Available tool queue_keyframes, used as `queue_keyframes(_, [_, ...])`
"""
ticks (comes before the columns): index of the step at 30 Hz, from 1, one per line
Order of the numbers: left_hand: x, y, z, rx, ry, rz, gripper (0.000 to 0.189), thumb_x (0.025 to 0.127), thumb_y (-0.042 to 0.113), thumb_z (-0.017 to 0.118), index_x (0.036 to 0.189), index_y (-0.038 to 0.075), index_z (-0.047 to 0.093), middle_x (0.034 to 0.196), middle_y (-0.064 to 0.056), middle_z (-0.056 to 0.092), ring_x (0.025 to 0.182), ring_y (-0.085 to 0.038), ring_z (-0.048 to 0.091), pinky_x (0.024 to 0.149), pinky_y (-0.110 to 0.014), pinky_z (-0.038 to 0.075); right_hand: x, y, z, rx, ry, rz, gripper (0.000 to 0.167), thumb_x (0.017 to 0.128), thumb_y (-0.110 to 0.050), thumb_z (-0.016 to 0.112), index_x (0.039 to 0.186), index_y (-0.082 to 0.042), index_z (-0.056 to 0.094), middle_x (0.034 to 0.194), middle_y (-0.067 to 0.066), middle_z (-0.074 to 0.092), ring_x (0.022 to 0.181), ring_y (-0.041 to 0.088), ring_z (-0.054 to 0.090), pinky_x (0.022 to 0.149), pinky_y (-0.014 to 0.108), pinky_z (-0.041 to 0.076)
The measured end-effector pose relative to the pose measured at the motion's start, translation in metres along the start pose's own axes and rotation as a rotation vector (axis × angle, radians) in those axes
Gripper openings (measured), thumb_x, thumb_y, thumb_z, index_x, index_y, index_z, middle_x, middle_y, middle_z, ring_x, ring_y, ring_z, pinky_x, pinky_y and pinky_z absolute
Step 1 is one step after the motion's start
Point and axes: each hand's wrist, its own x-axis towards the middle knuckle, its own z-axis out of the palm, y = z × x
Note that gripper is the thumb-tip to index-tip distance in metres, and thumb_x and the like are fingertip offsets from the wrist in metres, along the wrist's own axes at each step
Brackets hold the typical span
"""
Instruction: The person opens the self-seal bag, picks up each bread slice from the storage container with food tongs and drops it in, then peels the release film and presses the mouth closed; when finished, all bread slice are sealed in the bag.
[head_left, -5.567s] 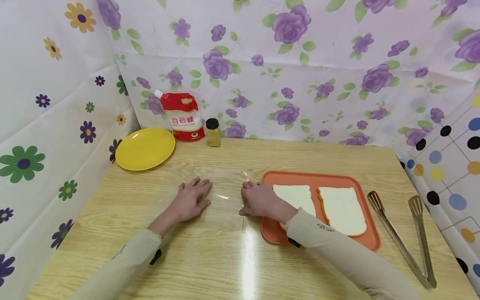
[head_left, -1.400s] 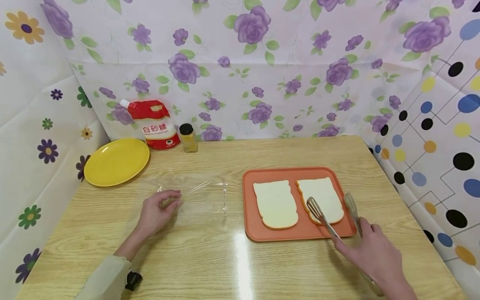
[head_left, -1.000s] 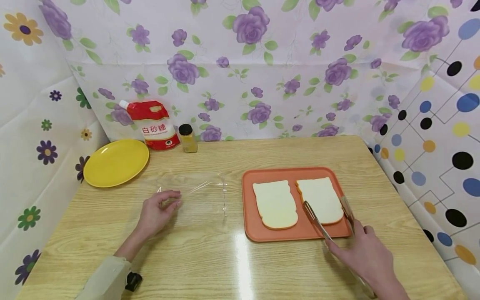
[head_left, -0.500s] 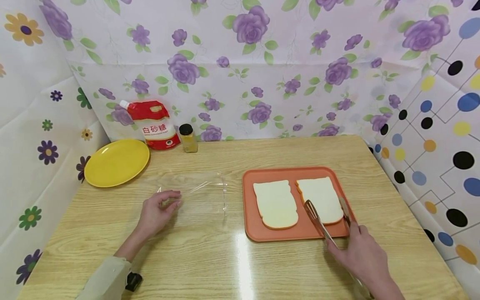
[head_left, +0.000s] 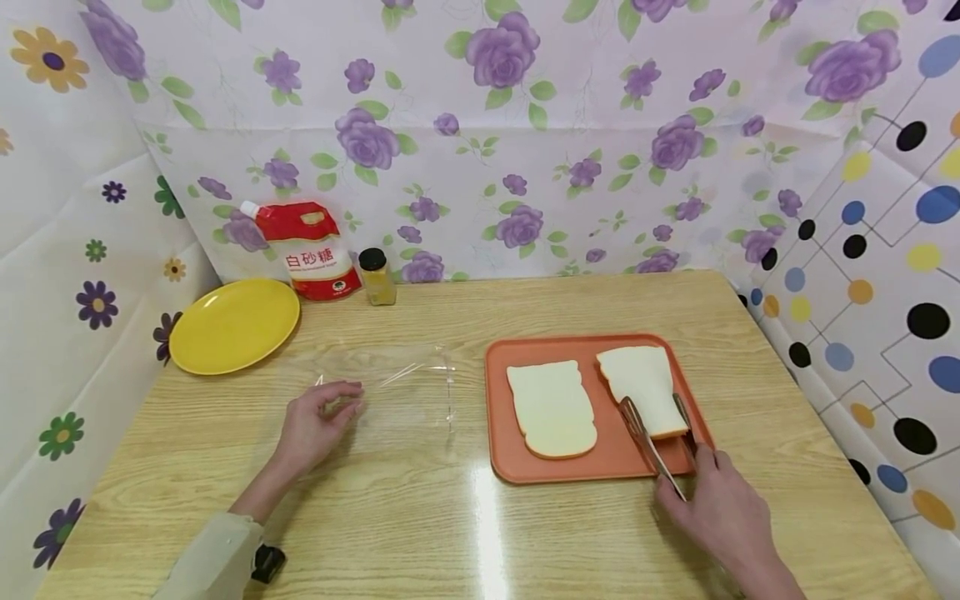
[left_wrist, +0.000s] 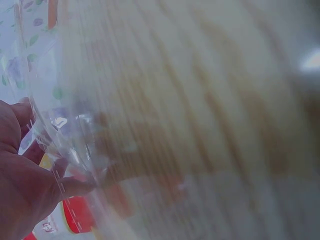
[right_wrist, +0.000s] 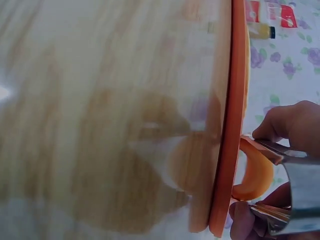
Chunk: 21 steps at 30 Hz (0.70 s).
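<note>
My right hand (head_left: 716,508) grips a pair of metal tongs (head_left: 648,442). The slotted ends clasp the right-hand bread slice (head_left: 641,387), whose near edge is raised and bowed over the orange tray (head_left: 501,462). In the right wrist view, thumb and fingers (right_wrist: 287,122) press the two tong arms, and the slice curves between the tips. A second bread slice (head_left: 551,410) lies flat on the tray's left half. My left hand (head_left: 318,421) stays at the left part of a clear plastic sheet or bag (head_left: 408,387), thumb and fingers spread apart against the film (left_wrist: 80,130).
A yellow plate (head_left: 234,327) leans at the back left. Beside it stand a red and white sugar pouch (head_left: 313,254) and a small black-lidded jar (head_left: 377,277). Patterned cloths surround the wooden table (head_left: 375,533) on the back and both sides.
Earlier both hands rested on the plastic; the right hand then took up the tongs. Their ends closed in from both sides of the right slice, and its near edge rose. The left hand stayed still lately.
</note>
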Motion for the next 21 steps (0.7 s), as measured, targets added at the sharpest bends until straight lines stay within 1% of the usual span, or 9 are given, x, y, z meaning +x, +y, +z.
queue_keyframes(4, [0.000,0.001,0.000,-0.002,-0.002,0.001,0.022,0.079,-0.014,0.077,0.099,-0.003,0.074,0.108,-0.016,0.072,0.107,-0.038,0.065,0.093,-0.006,0.034,-0.001,0.001,0.002,0.000,0.044,-0.013,0.058,0.084,-0.037,0.072,0.111,0.011,0.054,0.079,0.013,0.051,0.052,0.021,0.045,0.039,0.036,0.037])
queue_keyframes(6, [0.000,0.001,0.000,0.004,-0.002,0.000,0.022,0.079,-0.013,0.077,0.099,-0.003,0.074,0.108,-0.016,0.073,0.107,-0.037,0.064,0.093,-0.007,0.035,-0.002,0.002,0.002,0.001,0.069,-0.029,0.060,0.084,-0.036,0.073,0.114,0.012,0.055,0.081,0.015,0.053,0.053,0.021,0.045,0.039,0.036,0.037])
queue_keyframes(8, [0.000,0.002,0.000,0.014,-0.001,0.001,0.022,0.079,-0.013,0.077,0.099,-0.002,0.074,0.108,-0.015,0.073,0.107,-0.037,0.065,0.095,-0.014,0.040,-0.002,0.004,0.002,0.003,0.095,-0.052,0.061,0.083,-0.035,0.074,0.116,0.013,0.055,0.083,0.016,0.054,0.052,0.020,0.045,0.038,0.036,0.037])
queue_keyframes(10, [0.000,0.002,0.000,0.020,-0.001,-0.006,0.023,0.079,-0.012,0.078,0.100,-0.002,0.074,0.108,-0.015,0.073,0.107,-0.037,0.064,0.095,-0.026,0.047,-0.002,0.005,0.001,0.005,0.127,-0.084,0.061,0.082,-0.033,0.075,0.117,0.013,0.056,0.084,0.017,0.056,0.052,0.020,0.046,0.037,0.036,0.037])
queue_keyframes(12, [0.000,0.001,0.000,0.024,-0.002,-0.012,0.023,0.079,-0.011,0.079,0.100,-0.002,0.074,0.108,-0.014,0.073,0.107,-0.037,0.064,0.094,-0.041,0.050,0.000,0.006,-0.001,0.011,0.175,-0.134,0.061,0.080,-0.030,0.077,0.117,0.013,0.057,0.084,0.018,0.057,0.052,0.019,0.046,0.036,0.035,0.037])
queue_keyframes(14, [0.001,0.001,0.000,0.022,-0.006,-0.018,0.023,0.080,-0.010,0.079,0.101,-0.002,0.074,0.108,-0.014,0.073,0.108,-0.036,0.064,0.092,-0.051,0.049,0.002,0.007,-0.002,0.019,0.227,-0.190,0.060,0.077,-0.027,0.079,0.117,0.012,0.058,0.085,0.017,0.058,0.051,0.017,0.045,0.036,0.035,0.037])
queue_keyframes(17, [0.001,0.001,0.000,0.008,-0.013,-0.030,0.023,0.081,-0.009,0.079,0.102,-0.002,0.074,0.109,-0.015,0.072,0.110,-0.036,0.063,0.092,-0.056,0.048,0.006,0.007,-0.004,0.023,0.295,-0.286,0.058,0.073,-0.023,0.080,0.117,0.010,0.060,0.084,0.014,0.059,0.052,0.013,0.043,0.035,0.030,0.035])
queue_keyframes(19, [0.001,0.001,0.000,0.005,-0.018,-0.036,0.023,0.081,-0.008,0.079,0.102,-0.001,0.074,0.110,-0.015,0.072,0.110,-0.036,0.062,0.093,-0.056,0.048,0.009,0.005,-0.006,0.020,0.305,-0.337,0.056,0.072,-0.022,0.080,0.117,0.007,0.061,0.085,0.011,0.059,0.052,0.011,0.042,0.036,0.028,0.034])
queue_keyframes(21, [0.001,0.001,0.000,-0.002,-0.021,-0.041,0.023,0.081,-0.008,0.078,0.102,-0.002,0.074,0.110,-0.015,0.072,0.111,-0.037,0.062,0.094,-0.057,0.047,0.012,0.001,-0.008,0.010,0.304,-0.392,0.055,0.072,-0.022,0.081,0.116,0.005,0.061,0.089,0.012,0.060,0.053,0.011,0.044,0.037,0.026,0.034])
